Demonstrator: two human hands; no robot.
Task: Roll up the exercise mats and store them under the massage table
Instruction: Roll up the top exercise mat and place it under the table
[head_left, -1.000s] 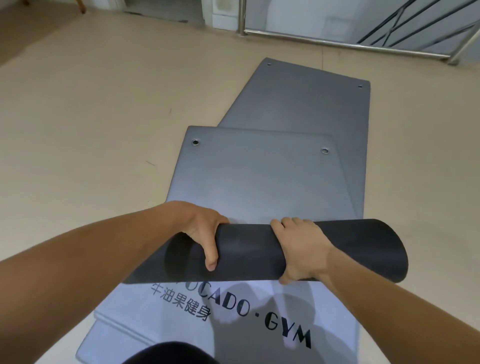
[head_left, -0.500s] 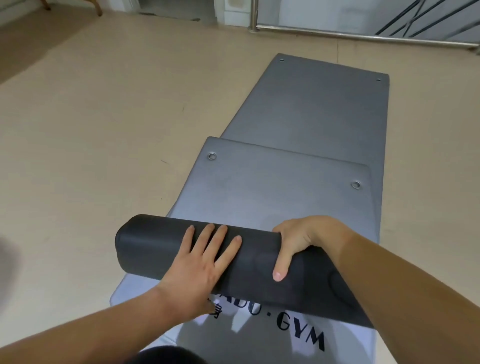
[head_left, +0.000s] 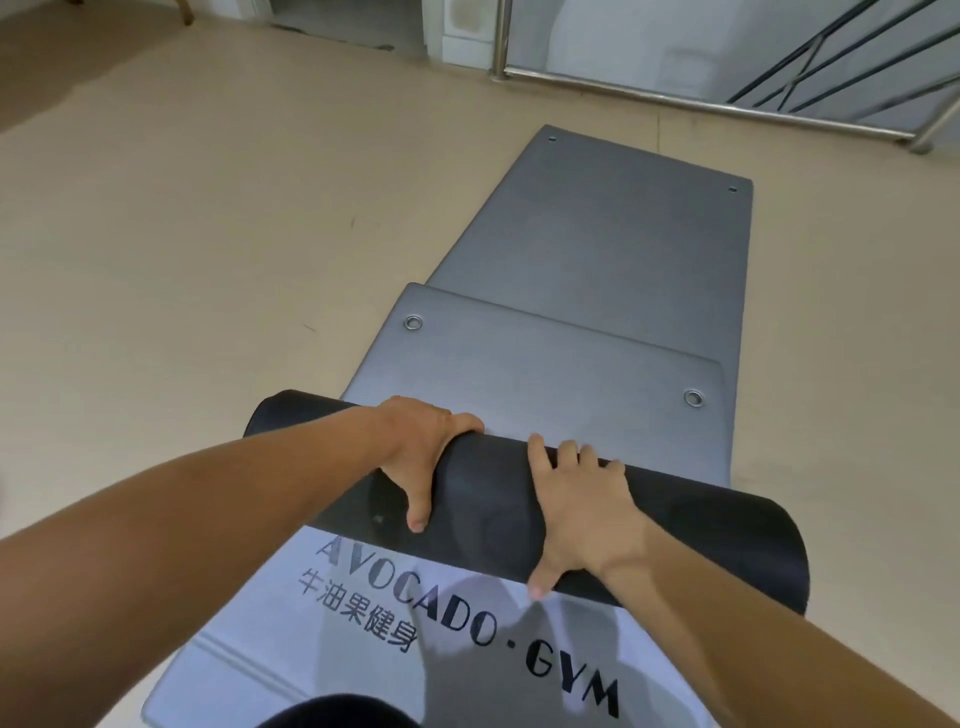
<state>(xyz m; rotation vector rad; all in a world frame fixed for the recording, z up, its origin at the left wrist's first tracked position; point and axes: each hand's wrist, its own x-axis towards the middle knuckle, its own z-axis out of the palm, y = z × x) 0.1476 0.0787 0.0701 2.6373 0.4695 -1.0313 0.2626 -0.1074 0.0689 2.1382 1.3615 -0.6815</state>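
1. At the left of the frame the dark roll (head_left: 519, 499) had its open end jutting out past the edge of the mats, over the bare floor (head_left: 182, 260). Its long axis ran from middle left down to lower right, slanted across the mat rather than square to it.

2. The left hand (head_left: 415, 457) was draped over the top of the roll near that left end, fingers curled over the far side and thumb pointing back down the near face, clamped on the roll.

3. The right hand (head_left: 582, 509) lay just right of centre, fingers spread flat over the crown and thumb tucked under the near edge, pressing rather than gripping tight.

4. The unrolled stretch of the upper mat (head_left: 561, 364), with its two metal eyelets, lay straight beyond both hands toward the top of the frame, so I judged the next push had to go away from the person.

5. The lower mat (head_left: 623, 223) ran further on, to the upper right, still flat.

6. The roll's right end sat nearer the person than the left, so the right hand would likely need to lead. The massage table was not in sight.
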